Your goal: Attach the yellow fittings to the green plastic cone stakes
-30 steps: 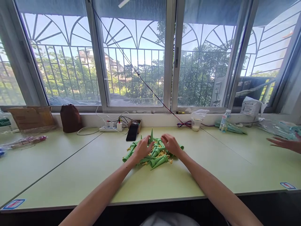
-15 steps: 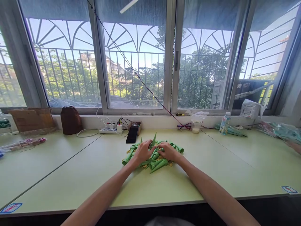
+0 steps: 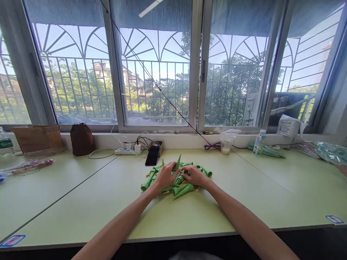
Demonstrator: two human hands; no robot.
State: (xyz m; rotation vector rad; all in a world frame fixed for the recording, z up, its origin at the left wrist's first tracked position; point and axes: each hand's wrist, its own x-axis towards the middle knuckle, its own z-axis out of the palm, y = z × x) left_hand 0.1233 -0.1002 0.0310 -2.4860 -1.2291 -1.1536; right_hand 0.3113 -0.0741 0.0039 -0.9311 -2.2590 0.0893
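A heap of green plastic plant watering spikes (image 3: 183,190) with small yellow pieces (image 3: 166,192) among them lies on the table in front of me. My left hand (image 3: 166,176) is closed around one green watering spike (image 3: 178,162), whose pointed tip stands up and leans slightly right. Facing it from the other side, my right hand (image 3: 194,174) has its thumb and fingers bent into a pinch over the heap. Whatever sits between those fingertips is too small to make out. The hands are close together, and they hide part of the heap.
Behind the heap lie a black phone (image 3: 152,155) and a white power strip (image 3: 128,150) with cables. Along the window side stand a brown pouch (image 3: 82,139), a cardboard box (image 3: 38,140), a plastic cup (image 3: 226,146) and a bottle (image 3: 259,143). Bagged items (image 3: 329,151) lie far right.
The spike in my left hand has tilted a little further right. Both hands stay almost in place over the heap.
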